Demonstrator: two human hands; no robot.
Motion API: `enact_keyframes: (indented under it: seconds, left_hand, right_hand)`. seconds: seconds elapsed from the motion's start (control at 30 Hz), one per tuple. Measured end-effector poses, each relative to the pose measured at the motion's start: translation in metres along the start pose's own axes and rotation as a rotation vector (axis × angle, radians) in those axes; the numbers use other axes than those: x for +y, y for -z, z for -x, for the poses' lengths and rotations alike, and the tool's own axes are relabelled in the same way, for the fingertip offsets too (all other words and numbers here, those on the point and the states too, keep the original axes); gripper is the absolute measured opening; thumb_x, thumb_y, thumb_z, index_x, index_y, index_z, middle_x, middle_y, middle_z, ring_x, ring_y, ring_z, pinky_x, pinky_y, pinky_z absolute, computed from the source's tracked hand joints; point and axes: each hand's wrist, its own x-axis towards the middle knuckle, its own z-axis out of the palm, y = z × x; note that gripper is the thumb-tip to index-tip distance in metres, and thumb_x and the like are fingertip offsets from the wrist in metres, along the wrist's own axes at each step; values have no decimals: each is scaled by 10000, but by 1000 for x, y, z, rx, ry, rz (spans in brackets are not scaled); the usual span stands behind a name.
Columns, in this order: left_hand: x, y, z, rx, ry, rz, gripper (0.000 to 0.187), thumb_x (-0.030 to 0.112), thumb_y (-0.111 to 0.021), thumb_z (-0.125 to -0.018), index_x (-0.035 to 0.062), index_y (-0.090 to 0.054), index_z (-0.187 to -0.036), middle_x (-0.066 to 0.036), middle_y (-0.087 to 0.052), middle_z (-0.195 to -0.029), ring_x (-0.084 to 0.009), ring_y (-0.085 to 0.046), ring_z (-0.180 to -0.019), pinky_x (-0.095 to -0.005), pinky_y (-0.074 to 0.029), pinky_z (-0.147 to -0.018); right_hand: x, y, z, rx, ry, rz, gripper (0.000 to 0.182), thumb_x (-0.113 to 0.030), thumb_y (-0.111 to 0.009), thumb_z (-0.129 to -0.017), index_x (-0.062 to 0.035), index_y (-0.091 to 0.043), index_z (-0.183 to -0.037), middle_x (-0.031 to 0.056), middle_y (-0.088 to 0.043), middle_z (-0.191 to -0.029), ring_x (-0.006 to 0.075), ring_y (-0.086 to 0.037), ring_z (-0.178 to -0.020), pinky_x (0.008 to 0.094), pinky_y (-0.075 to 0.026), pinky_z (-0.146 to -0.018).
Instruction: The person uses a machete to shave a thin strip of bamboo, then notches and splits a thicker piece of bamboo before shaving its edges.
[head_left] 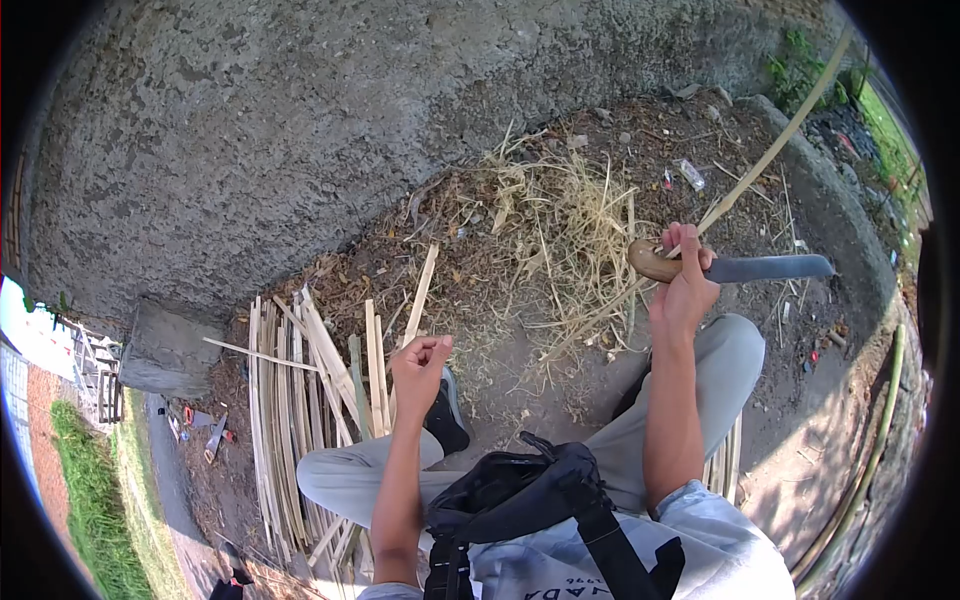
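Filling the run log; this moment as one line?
right hand: grips knife, long strip at handle; left hand: curled, contents unclear; shavings: heaped near wall

Person wears short-sleeved tee (pixel 725 540), mottled pale grey-blue & white, w/ dk lettering (pixel 565 590) at btm centre, partly cut off by frame edge. Blk bag (pixel 505 505) w/ wide blk strap (pixel 612 545), lower centre. Lt grey trousers (pixel 350 480); dk shoe (pixel 446 428) w/ paler sole edge, left of centre.
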Motion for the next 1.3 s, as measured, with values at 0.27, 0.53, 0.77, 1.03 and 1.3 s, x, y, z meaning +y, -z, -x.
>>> enact_keyframes:
  seconds: [0.27, 0.53, 0.77, 1.03, 1.3]
  left_hand:
    - [-103, 10, -17, -22, 61, -131, 714, 236, -737, -860, 35, -359, -1432, -195, -486, -1307, -159, -605, -937, -260, -520, -678]
    - [-98, 18, -23, 51, 136, 337, 704, 141, -747, -852, -19, -329, -1396, -208, -545, -1240, -213, -640, -987, -301, -566, -763]
    - [-93, 9, -17, 231, 251, 877, 386, -82, -635, -865, -25, -486, -1216, -154, -620, -1104, -242, -640, -1027, -336, -534, -970]
    - [-102, 3, -14, 182, 389, 1020, 182, 62, -596, -943, -59, -585, -1077, -161, -627, -1122, -273, -638, -1071, -319, -537, -957]
    - [-77, 2, -10, 304, 491, 1090, 336, 231, -587, -971, -83, -537, -1082, -218, -636, -1084, -293, -639, -1075, -336, -554, -918]
  right_hand:
    - [0, 20, -18, 114, -215, -65, 166, -104, -631, -937, -18, -528, -1036, 100, -596, -1000, 170, -607, -945, 310, -540, -843]
    - [25, 38, -21, 79, -349, -55, 207, -177, -598, -968, -11, -551, -1082, 81, -587, -983, 167, -580, -875, 325, -527, -852]
    - [45, 56, -32, 125, -374, -92, 202, -196, -600, -965, -4, -551, -1006, 97, -592, -970, 184, -593, -885, 336, -549, -848]
    - [50, 60, -30, 164, -384, -70, 183, -175, -595, -966, -9, -545, -1024, 107, -593, -960, 198, -601, -877, 338, -562, -825]
    - [55, 64, -31, 169, -383, -55, 183, -180, -589, -970, -9, -543, -1020, 98, -593, -944, 190, -599, -870, 326, -564, -817]
